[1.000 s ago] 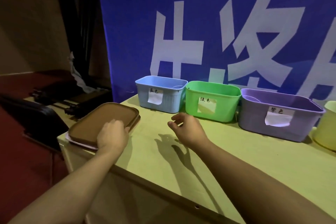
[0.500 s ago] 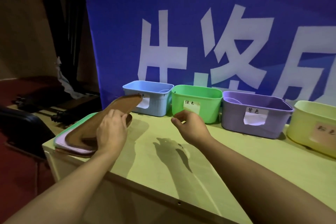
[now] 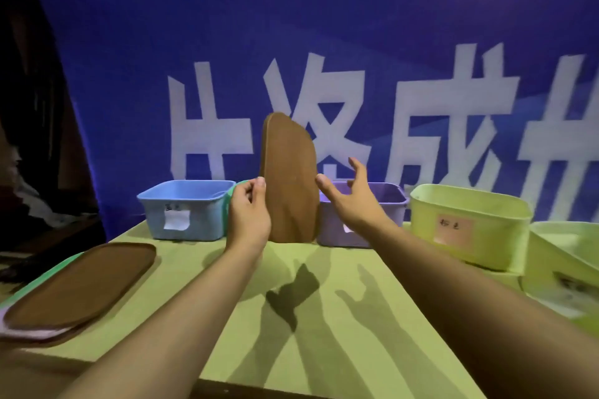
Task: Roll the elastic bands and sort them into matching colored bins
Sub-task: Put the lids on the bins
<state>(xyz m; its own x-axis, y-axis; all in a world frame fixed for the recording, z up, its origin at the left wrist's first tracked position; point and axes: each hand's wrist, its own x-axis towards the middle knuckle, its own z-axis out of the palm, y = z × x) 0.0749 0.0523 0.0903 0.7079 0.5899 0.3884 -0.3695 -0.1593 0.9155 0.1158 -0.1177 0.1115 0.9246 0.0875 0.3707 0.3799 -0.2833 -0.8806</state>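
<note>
Behind the table (image 3: 340,327) hangs a blue banner (image 3: 324,26) with large white Chinese characters; only their lower parts show, and you cannot read them with confidence. Each bin along the table's far edge carries a paper label with small handwritten characters, too blurred to read: a white one on the blue bin (image 3: 184,209), a white one mostly hidden on the purple bin (image 3: 366,220), a pinkish one on the yellow bin (image 3: 470,223). The green bin (image 3: 234,188) shows only as a sliver of rim between the blue bin and your left hand (image 3: 248,220).

Your left hand holds the brown band (image 3: 290,181) upright over the far middle of the table, in front of the green and purple bins. Its long axis runs vertical, the rounded end pointing up, the broad face turned toward your right. Your thumb and fingers are pinched on its left edge, the forearm reaching straight forward.

Your right hand (image 3: 351,201) is raised just beside the band's right edge, fingers spread apart and gently curved, the thumb tip close to the edge; whether it touches, you cannot tell.

A second brown band (image 3: 81,288) lies flat at the table's near left corner on top of a stack, long axis running from the near left toward the far right, with green and pale edges showing beneath it.
</note>
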